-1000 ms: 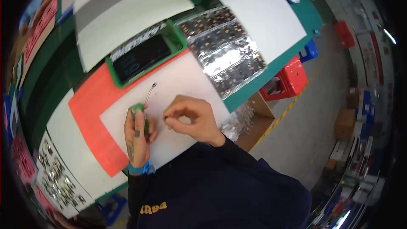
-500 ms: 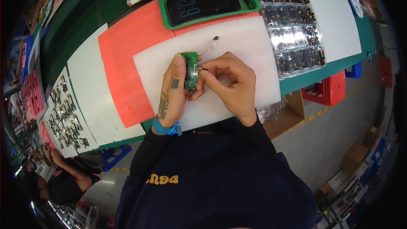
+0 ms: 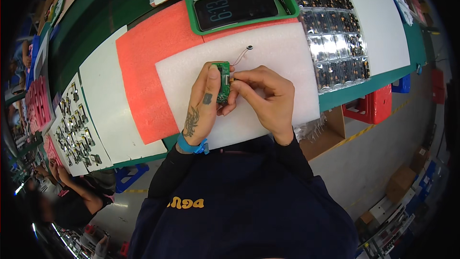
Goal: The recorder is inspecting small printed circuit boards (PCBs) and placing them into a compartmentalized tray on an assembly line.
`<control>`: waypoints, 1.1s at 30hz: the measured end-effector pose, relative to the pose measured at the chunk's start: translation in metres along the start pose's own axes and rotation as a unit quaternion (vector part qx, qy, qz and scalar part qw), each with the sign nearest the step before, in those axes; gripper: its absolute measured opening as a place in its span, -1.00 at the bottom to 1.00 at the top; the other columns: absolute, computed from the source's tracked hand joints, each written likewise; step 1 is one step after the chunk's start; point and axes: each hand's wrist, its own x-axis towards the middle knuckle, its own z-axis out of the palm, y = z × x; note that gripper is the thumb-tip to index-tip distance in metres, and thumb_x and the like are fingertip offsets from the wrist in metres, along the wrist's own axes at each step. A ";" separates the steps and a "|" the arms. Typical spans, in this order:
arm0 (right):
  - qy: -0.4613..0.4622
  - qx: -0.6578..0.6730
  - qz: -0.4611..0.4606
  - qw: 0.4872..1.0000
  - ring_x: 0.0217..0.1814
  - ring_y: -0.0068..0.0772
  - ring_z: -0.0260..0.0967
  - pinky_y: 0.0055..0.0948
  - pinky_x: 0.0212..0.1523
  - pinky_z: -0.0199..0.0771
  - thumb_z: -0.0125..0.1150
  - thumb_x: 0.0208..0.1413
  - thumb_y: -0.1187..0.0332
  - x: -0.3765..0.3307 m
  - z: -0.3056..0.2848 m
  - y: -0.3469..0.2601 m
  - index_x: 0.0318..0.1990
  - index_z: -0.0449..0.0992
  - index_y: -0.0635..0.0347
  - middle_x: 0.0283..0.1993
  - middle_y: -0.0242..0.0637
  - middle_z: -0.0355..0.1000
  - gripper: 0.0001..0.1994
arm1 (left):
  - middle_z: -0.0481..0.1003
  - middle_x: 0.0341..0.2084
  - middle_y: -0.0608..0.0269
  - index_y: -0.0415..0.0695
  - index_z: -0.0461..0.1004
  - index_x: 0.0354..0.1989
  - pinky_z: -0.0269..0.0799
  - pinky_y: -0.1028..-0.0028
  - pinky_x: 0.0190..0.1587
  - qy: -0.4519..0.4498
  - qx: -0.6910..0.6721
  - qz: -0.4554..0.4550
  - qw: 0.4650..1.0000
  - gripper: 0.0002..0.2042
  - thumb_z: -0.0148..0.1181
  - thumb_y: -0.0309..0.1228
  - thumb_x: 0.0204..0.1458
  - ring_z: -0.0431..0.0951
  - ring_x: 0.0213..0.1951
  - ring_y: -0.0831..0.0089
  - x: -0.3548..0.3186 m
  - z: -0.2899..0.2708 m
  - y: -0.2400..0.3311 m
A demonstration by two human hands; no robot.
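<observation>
— Since a second ago you've lifted the green circuit board (image 3: 223, 81) off the white foam mat (image 3: 287, 67) and brought both hands together.

— Grip?

— Your left hand (image 3: 203, 103) wraps it upright above the mat; your right hand (image 3: 266, 98) pinches its right edge. Its thin wire (image 3: 242, 57) trails up to the mat.

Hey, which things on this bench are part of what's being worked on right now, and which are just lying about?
In hand:
left hand
right hand
small green circuit board
its thin wire with a round end
white foam pad

Lying about:
green-framed dark screen
clear tray of parts
orange foam sheet
</observation>
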 end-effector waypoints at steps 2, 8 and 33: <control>-0.002 0.008 0.008 1.000 -0.39 -0.53 0.43 -0.66 -0.36 0.41 0.37 0.07 0.65 0.002 0.002 -0.002 -0.15 0.69 0.36 -0.27 -0.24 0.54 -0.82 | 0.35 -0.58 0.34 -0.16 0.38 0.07 0.05 0.68 -0.59 -0.002 -0.017 -0.002 1.000 -0.54 -0.26 0.00 0.48 0.23 -0.61 0.66 -0.001 0.000 0.004; 0.019 -0.129 0.038 0.991 -0.33 -0.51 0.45 -0.63 -0.28 0.46 0.34 0.12 0.59 -0.002 0.007 -0.014 -0.10 0.70 0.32 -0.27 -0.24 0.59 -0.80 | 0.37 -0.49 0.35 -0.08 0.32 -0.06 0.31 0.58 -0.41 -0.053 -0.165 0.069 0.982 -0.89 0.00 -0.34 0.40 0.29 -0.49 0.60 0.001 -0.009 -0.026; 0.131 -0.132 0.040 0.982 -0.37 -0.42 0.29 -0.50 -0.22 0.35 0.01 0.24 0.39 -0.002 0.019 0.011 -0.49 0.44 0.22 -0.47 -0.29 0.41 -0.75 | 0.48 -0.42 0.35 -0.05 0.57 0.06 0.33 0.58 -0.53 0.646 0.133 0.160 0.735 -0.59 -0.10 -0.04 0.39 0.40 -0.50 0.63 -0.308 -0.454 0.095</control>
